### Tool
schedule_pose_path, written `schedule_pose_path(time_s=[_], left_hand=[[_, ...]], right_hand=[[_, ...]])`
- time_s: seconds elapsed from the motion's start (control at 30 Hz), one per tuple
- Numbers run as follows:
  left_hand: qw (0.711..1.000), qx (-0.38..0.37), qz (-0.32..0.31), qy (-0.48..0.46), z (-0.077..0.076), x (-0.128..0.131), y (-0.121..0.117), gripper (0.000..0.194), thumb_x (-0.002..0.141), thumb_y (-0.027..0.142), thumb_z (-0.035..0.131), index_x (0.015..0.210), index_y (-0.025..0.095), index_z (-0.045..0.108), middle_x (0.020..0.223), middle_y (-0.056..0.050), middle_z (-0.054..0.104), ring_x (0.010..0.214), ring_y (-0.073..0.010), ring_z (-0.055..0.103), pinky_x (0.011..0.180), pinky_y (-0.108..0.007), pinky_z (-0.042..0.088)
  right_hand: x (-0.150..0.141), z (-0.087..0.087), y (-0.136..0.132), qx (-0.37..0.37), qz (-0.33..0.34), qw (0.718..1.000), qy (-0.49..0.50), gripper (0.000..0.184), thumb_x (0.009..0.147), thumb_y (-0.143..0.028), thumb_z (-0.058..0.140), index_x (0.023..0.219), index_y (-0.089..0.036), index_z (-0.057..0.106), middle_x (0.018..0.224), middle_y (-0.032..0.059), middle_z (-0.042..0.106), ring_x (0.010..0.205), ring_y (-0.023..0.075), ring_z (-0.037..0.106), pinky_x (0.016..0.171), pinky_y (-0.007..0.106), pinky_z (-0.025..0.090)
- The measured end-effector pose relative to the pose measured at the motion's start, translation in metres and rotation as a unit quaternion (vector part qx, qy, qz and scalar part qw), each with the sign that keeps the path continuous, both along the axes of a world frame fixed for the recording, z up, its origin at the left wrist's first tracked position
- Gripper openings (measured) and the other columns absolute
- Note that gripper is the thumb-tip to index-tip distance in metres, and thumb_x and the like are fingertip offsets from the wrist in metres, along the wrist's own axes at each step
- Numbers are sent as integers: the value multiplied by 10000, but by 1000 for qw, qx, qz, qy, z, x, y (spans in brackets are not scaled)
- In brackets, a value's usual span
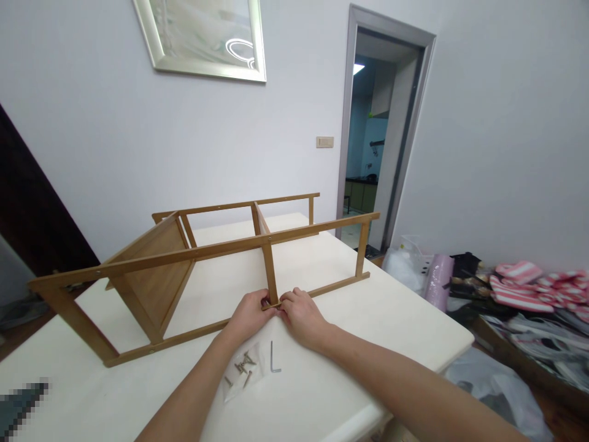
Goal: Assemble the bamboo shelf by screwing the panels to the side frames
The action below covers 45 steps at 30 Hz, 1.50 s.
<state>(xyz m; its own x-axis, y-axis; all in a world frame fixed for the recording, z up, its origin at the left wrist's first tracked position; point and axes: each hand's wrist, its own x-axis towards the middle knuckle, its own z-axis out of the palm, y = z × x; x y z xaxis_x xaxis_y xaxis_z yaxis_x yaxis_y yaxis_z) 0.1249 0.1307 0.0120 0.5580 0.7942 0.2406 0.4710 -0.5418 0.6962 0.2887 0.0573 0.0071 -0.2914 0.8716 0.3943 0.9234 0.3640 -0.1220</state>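
A brown wooden shelf frame (230,246) lies on its side on the white table (221,285). A wooden shelf panel (159,264) is fitted between its two side frames at the left. My left hand (251,310) and my right hand (301,313) are both closed around the near lower rail, one on each side of the foot of the middle crosspiece (269,270). What lies between the fingertips is partly hidden. Just in front of the hands are a clear bag of several screws (243,368) and a silver hex key (272,357).
A doorway (389,123) opens in the wall behind the table's right side. On the floor at right are plastic bags (497,387), a purple roll (439,282) and pink striped cloth (524,288). A dark pixelated shape (21,405) shows at lower left.
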Motion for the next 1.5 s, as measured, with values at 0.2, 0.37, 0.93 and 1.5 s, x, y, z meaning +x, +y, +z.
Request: schedule_pose_path(time_s=[0.2,0.37,0.93,1.5], left_hand=[[1000,5,0,7,0,1,1,142,689,218,618,801,167,688,759,-17,695,701,-174,590,663,-269,429],[1000,8,7,6,-2,0,1,134,693,234,630,797,167,682,764,-19,694,714,-176,592,669,-269,427],[999,30,22,27,-9,0,6,131,693,182,609,810,180,668,768,-23,696,725,-178,612,687,-271,442],[999,26,25,41,-2,-2,-2,111,681,176,568,748,170,658,704,-10,673,664,-166,580,619,-255,401]], right_hand=[[0,-1,0,9,-2,1000,-19,215,972,-216,457,877,-149,638,953,90,638,867,198,510,780,335,403],[-1,2,0,6,-8,1000,-19,231,979,-231,443,875,-151,633,945,90,634,870,197,516,766,333,405],[-3,-1,0,25,-3,1000,-6,234,971,-241,461,842,-152,634,946,82,657,898,200,540,797,335,411],[-1,0,2,8,14,1000,1,173,939,-255,552,833,-159,649,946,59,662,883,179,569,761,319,404]])
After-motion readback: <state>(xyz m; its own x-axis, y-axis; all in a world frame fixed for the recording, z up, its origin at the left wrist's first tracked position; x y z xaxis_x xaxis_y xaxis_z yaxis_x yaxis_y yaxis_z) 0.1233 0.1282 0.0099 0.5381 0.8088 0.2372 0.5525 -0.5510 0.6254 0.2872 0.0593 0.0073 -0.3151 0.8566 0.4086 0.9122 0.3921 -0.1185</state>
